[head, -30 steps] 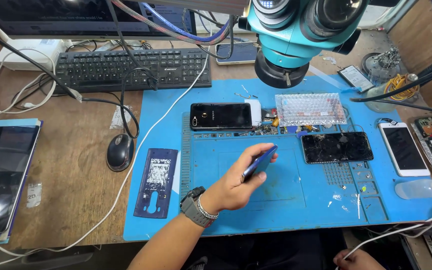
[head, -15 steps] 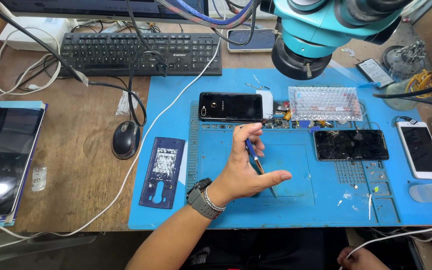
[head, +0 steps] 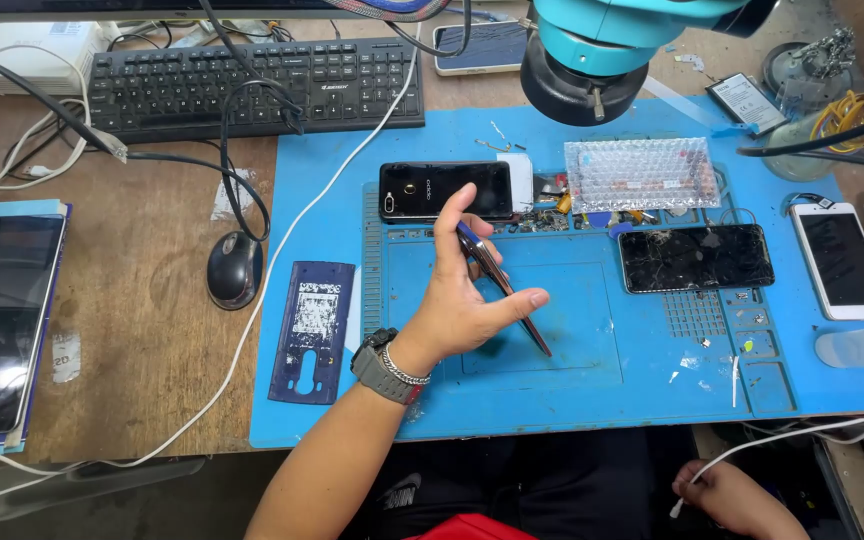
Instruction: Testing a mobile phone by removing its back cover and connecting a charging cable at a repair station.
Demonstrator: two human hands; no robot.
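Wooden desk (head: 152, 330), cluttered, with a blue work mat (head: 572, 400) across its middle and right. Left hand (head: 462, 300) is raised over the mat's central recessed panel, fingers curled, thumb and forefinger pinching a pair of tweezers (head: 505, 290) that slant down to the right, tips near the mat. Right hand (head: 737, 495) sits low, below the desk's front edge, closed on a thin white cable (head: 802, 435). Open mat lies around the left hand on the near and right sides. Just beyond it lies a black phone (head: 422, 190), back up; a cracked phone (head: 697, 258) lies to the right, apart. A dark blue back cover (head: 312, 330) rests at the mat's left edge. A teal microscope head (head: 602, 50) overhangs the far side; keyboard (head: 252, 85) and mouse (head: 234, 268) sit left on bare wood.
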